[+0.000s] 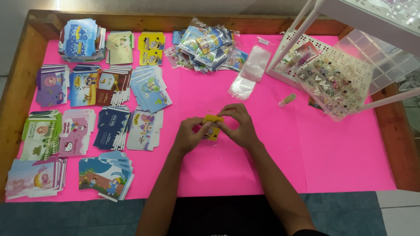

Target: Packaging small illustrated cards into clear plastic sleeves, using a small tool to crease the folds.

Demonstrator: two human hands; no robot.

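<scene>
Fingers (221, 117): curled inward from both sides at frame centre, pinched shut on the small yellow printed card (213, 126); gap between fingertips not discernible.
Pink table cover (271, 175): largest surface, spread across the wooden-rimmed table (26, 57); bare area below and right of the hands. Risk judged: smooth sheet, so a dropped card could slide off toward the lower edge of the frame.
Stacks of printed cards (109, 113): rows filling the left third of the frame, fanned and overlapping, several leaning. Risk judged: a sweep of the left forearm could topple or mix neighbouring stacks.
White rack (302, 26): upper right, legs straddling a clear compartment box of small beads and charms (337, 81). Risk judged: a knock to the box could scatter tiny pieces across the cover.
Filled clear packets (210, 46): loose heap, upper centre.
Empty clear sleeves (249, 72): small pile right of the heap, near the hands; light, apt to shift.
Left hand (189, 136): closed on the card's left edge.
Right hand (238, 124): closed over the card's top and right edge.
Small yellow printed card: held between both hands just above the cover at centre. Risk judged: creasing or tearing from uneven pinch.
Small vial (287, 100): lying right of the hands; could roll.
</scene>
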